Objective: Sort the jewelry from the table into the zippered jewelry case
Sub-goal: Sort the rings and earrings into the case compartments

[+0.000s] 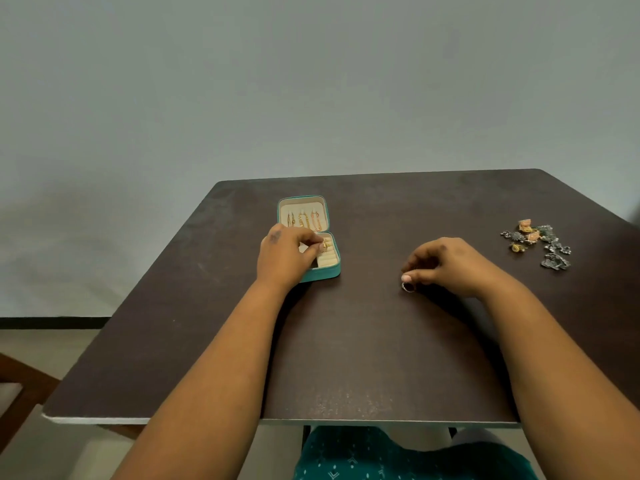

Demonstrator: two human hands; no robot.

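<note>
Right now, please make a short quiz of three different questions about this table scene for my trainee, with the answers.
1. True or false: the teal jewelry case lies open on the table.
2. Which hand pinches the silver ring down at the tabletop?
   A. the left hand
   B. the right hand
3. Fill in: the pile of loose jewelry lies to the ______ of the right hand.

Key
1. True. The gold chains show in its far half, and the left hand's fingers are at a gold ring in the near half.
2. B
3. right, and farther from the person.
</note>
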